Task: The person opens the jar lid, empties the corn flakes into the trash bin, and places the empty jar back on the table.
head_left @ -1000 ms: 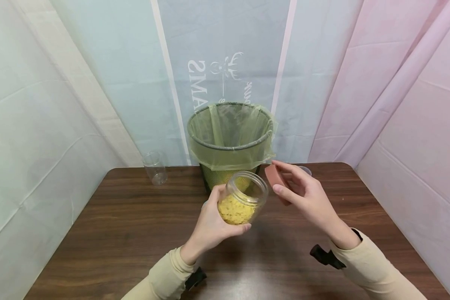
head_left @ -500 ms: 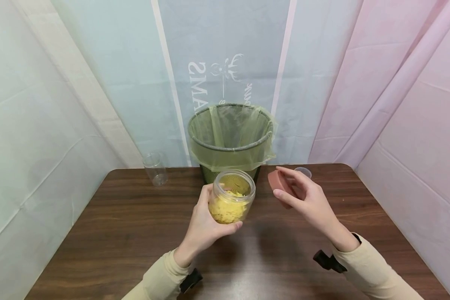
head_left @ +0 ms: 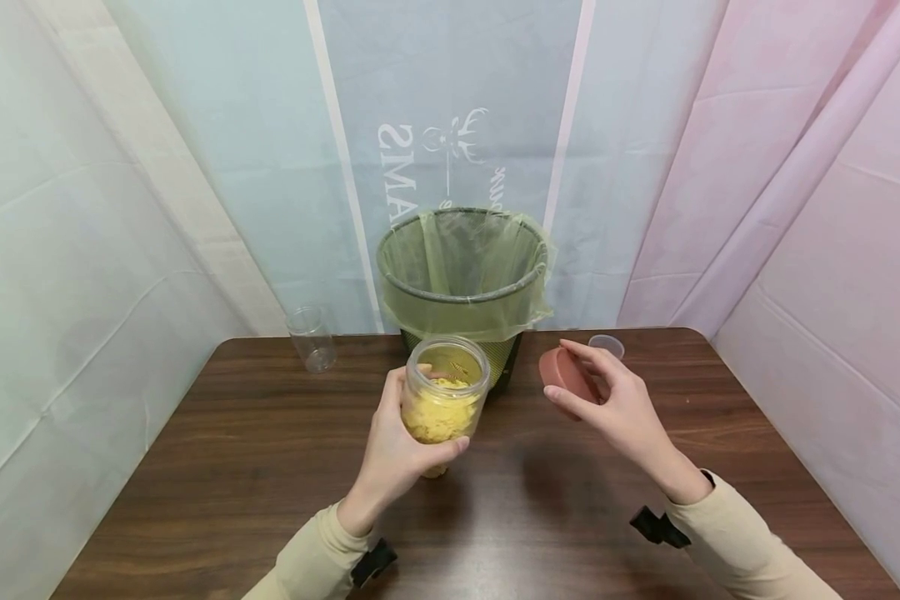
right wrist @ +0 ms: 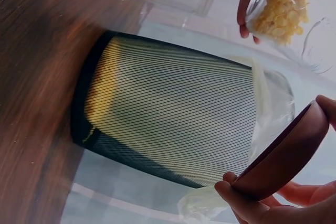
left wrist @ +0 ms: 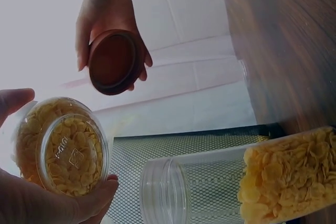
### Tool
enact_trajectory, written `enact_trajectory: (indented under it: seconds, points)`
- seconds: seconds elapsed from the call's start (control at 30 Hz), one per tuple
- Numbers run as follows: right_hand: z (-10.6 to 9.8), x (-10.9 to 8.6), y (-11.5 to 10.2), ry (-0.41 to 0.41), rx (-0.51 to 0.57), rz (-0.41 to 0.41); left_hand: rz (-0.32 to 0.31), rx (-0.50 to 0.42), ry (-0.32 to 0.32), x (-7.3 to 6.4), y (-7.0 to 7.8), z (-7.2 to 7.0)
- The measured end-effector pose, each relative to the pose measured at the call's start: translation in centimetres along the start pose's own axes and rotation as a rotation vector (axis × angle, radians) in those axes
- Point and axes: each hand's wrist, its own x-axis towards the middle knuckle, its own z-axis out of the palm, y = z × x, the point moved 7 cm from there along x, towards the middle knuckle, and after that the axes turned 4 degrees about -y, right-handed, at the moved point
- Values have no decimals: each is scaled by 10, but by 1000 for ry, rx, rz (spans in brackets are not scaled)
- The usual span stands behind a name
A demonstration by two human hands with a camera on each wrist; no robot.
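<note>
My left hand (head_left: 393, 458) grips an open clear jar (head_left: 442, 408) of yellow flakes, thumb and fingers around its sides. It is held up in the air with its mouth toward the head camera; the left wrist view shows its base. In my right hand (head_left: 630, 408) a reddish-brown round lid (head_left: 566, 373) is pinched by the edge, tilted, to the right of the jar. A second clear jar (left wrist: 289, 179), partly filled with flakes, stands on the table below the held one, mostly hidden in the head view.
A mesh waste bin (head_left: 461, 321) with a green bag over its rim stands at the back middle of the wooden table (head_left: 217, 483). To its left is a clear cup (head_left: 312, 340). A clear plastic lid (head_left: 607, 345) lies at the back right, behind my right hand.
My left hand has moved the jar leftward and turned it more upright, away from the lid. My right hand has shifted slightly right and down with the lid. The second jar's base now shows.
</note>
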Motion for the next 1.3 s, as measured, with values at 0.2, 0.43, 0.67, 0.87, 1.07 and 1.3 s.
enact_trajectory:
  seconds: [0.2,0.43,0.67,0.87,1.07,1.3]
  points:
    - [1,2,9,19,-32,13,9,-27,12,0,-3,-6]
    - [0,5,21,51,-113,22,10,-75,45,-2,-3,-14]
    - [-1,8,34,58,-154,33,38,-122,75,-3,-3,-23]
    - [-2,11,45,66,-184,53,34,-143,95,-4,-5,-29]
    - [-2,13,55,73,-217,61,47,-157,117,-6,-7,-35]
    - [-2,15,70,81,-237,79,60,-166,144,-7,-10,-42]
